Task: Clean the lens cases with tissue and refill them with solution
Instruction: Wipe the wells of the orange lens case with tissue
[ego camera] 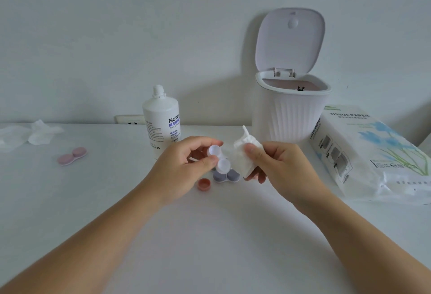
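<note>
left hand (186, 165) pinches the uncapped white lens case (219, 159) up off the table with its wells facing the wadded tissue (245, 153) gripped in the right hand (275, 165), probably for wiping, solution bottle (161, 118) waiting just behind

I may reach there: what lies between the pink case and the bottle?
Only bare table lies between the pink case and the bottle in the head view.
</note>
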`<state>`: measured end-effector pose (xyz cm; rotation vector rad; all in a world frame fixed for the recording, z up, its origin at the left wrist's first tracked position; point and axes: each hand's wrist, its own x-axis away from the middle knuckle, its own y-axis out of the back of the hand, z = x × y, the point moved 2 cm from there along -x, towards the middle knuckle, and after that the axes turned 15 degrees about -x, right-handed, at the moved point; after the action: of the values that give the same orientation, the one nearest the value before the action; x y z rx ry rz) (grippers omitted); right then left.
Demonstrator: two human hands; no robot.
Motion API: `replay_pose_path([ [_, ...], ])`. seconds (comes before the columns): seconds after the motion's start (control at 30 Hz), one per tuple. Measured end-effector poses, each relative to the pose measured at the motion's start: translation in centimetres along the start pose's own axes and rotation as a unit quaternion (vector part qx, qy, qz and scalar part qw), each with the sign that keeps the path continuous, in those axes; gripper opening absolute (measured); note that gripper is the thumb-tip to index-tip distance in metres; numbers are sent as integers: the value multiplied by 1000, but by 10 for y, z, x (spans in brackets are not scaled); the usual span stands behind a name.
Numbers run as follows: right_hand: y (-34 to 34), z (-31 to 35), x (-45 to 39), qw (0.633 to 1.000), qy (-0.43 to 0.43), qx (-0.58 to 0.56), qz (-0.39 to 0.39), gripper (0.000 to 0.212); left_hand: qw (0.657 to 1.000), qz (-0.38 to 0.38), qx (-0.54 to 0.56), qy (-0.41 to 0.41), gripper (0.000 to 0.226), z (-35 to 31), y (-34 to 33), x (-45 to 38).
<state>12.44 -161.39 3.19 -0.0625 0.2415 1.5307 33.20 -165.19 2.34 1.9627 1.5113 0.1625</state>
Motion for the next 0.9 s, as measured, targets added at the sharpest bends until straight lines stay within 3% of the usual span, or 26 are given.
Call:
replay_pose_path([
  [0.17,-2,0,0,1000,18,-17,2,41,989,75,118,45,35,-3,-4,2],
  [0.3,-6,2,1,999,35,-29,19,37,987,110,111,27,43,-5,-10,3],
  [0.43,-9,2,2,998,39,-16,48,35,992,53,111,22,50,-6,-13,4],
  [0.7,-9,-2,3,996,1,3,90,27,994,18,107,6,17,-5,-10,4],
  [0.9,-6,-1,2,998,-10,-43,49,33,996,8,87,-9,28,-10,-8,7],
])
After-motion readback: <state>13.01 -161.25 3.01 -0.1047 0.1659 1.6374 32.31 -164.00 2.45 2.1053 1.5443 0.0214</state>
